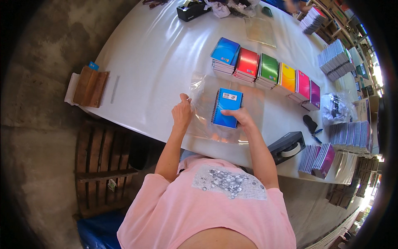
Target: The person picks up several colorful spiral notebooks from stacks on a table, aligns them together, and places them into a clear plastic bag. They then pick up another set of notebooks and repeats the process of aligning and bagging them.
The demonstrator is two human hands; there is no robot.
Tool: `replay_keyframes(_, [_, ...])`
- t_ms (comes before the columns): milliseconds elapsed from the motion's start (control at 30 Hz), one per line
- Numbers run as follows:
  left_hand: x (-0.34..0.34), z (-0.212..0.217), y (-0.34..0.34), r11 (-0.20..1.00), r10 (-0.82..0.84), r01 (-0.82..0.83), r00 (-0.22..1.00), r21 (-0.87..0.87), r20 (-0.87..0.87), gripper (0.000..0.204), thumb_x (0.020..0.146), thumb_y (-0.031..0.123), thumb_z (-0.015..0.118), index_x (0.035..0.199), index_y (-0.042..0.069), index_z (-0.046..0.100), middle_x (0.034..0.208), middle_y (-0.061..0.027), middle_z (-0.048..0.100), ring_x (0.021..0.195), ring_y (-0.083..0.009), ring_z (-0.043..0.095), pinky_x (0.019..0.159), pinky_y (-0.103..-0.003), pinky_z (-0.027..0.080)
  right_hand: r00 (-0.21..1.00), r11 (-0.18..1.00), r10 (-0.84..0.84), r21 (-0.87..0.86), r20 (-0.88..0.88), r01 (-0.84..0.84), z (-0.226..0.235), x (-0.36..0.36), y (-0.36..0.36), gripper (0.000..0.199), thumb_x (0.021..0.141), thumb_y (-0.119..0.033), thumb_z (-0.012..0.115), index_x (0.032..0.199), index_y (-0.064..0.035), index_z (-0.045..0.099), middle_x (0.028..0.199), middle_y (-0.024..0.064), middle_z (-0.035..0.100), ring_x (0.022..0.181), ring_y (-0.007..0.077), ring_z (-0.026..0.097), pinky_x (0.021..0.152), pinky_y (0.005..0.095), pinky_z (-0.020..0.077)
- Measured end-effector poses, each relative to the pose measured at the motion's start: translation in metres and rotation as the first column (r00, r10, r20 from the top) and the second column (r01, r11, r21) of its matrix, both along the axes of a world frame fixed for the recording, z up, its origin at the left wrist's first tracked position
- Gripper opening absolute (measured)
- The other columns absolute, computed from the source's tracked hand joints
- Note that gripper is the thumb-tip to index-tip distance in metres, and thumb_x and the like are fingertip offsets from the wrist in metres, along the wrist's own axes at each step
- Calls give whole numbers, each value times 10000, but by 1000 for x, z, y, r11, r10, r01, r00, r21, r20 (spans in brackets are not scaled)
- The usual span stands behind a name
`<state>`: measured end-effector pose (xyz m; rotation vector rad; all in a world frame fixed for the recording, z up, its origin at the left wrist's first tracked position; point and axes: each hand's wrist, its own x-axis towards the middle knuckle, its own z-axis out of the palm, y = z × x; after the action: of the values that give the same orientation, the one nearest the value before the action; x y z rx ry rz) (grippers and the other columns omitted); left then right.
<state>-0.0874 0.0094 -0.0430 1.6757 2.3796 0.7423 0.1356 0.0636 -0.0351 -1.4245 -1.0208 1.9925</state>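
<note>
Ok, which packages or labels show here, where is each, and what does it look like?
Clear plastic bag: flat on the white table, left hand at its edge.
Label: small white rectangle on the blue spiral notebook under the right hand.
Another clear bag: further back, flat.

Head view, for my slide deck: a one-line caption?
Left hand holds clear plastic bag; right hand rests on blue spiral notebook.

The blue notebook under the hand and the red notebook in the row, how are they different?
The blue notebook lies alone on a clear plastic bag, under the right hand; the red notebook tops a stack in a row, untouched. One cover is blue, the other red. Both are spiral-bound and look alike in size. The left hand pinches the bag's edge.
</note>
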Motion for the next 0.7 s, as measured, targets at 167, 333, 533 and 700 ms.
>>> replay_keyframes(167, [-2, 9, 5, 1000, 13, -13, 1000, -7, 11, 117, 913, 186, 483, 933, 71, 487, 613, -176, 597, 589, -397, 584, 539, -475, 431, 1000, 1000, -4, 1, -10, 4, -2, 0, 1, 618, 577, -145, 848, 1113, -15, 568, 1034, 122, 633, 898, 223, 634, 792, 368, 526])
replay_keyframes(333, [8, 19, 5, 880, -321, 272, 945, 389, 66, 268, 859, 125, 596, 1062, 69, 429, 872, -178, 638, 574, -322, 589, 580, -376, 472, 1000, 999, -8, 34, -7, 8, -8, -1, 2, 624, 574, -144, 849, 1116, -16, 568, 1034, 117, 635, 891, 211, 635, 799, 355, 522])
replay_keyframes(533, [18, 51, 11, 937, -331, 331, 739, 112, 587, 619, 751, 79, 704, 1294, 102, 407, 1074, -160, 620, 531, -201, 555, 579, -312, 474, 997, 999, -2, -41, 82, 5, 13, -1, 4, 621, 564, -140, 853, 1112, -32, 580, 1041, 108, 640, 906, 212, 630, 811, 358, 514])
replay_keyframes(700, [-2, 37, 19, 836, -453, 549, 689, 0, 566, 865, 692, 11, 701, 1430, 134, 267, 1230, -187, 548, 520, -129, 507, 578, -273, 473, 996, 999, 53, -8, 69, -52, 22, -9, 14, 612, 546, -165, 861, 1088, -46, 602, 1036, 103, 645, 911, 211, 630, 807, 352, 513])
